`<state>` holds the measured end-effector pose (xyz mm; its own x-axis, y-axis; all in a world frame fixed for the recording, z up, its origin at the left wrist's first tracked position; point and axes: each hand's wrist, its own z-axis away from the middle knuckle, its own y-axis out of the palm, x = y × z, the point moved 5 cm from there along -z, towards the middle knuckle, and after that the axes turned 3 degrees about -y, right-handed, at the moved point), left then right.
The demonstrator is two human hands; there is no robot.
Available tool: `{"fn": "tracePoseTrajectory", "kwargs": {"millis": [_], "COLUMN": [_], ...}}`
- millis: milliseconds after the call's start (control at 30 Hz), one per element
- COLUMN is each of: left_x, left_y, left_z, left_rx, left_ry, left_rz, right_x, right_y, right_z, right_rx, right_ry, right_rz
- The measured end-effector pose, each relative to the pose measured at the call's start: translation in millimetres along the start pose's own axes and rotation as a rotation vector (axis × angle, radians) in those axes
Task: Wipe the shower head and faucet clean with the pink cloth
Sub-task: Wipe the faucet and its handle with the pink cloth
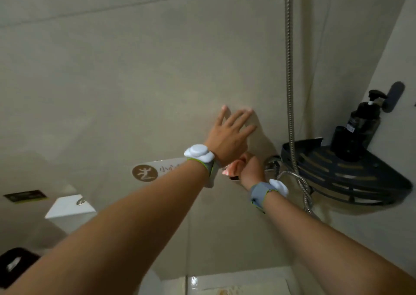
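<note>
My left hand (229,135) lies flat against the beige wall tile with its fingers spread, holding nothing. Just below it, my right hand (249,170) is closed around the pink cloth (227,171), of which only a small bunched part shows between my two wrists. The hand and cloth are pressed at the chrome faucet (273,163), mostly hidden behind my right hand. A ribbed metal shower hose (289,69) hangs down the wall to the right and loops under the faucet. The shower head is out of view.
A dark corner shelf (351,173) is fixed at the right, carrying a black pump bottle (360,123). A slip-warning sign (146,172) is on the wall left of my hands. A white toilet tank (67,209) stands at lower left.
</note>
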<state>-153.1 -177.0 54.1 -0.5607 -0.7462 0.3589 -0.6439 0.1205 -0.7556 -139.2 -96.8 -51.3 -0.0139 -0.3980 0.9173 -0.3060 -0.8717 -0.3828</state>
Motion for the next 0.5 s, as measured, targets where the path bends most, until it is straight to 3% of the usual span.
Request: {"fn": "tracePoseTrajectory", "kwargs": {"millis": [100,233,367,433,500], "left_x": [1,32,78,103,129], "left_y": [-14,-30,-61,-79,-95], "left_z": [29,74,98,100,102], "left_rx": [0.081,0.180,0.091,0.021,-0.073], "left_ry": [-0.170,-0.347,-0.457,-0.544,-0.664], "left_rz": [0.145,0.109,0.039,0.026,0.021], "right_x": [8,54,129,167,200], "right_y": [-7,-15,-30,-20,3], "right_z": [6,2,-10,-9,-8], "right_rx": [-0.009,-0.181,-0.399,-0.391,-0.279], "right_ry": [-0.043,-0.153,-0.444,-0.581,-0.758], "right_rz": [-0.039,-0.186,-0.227,-0.223,-0.126]}}
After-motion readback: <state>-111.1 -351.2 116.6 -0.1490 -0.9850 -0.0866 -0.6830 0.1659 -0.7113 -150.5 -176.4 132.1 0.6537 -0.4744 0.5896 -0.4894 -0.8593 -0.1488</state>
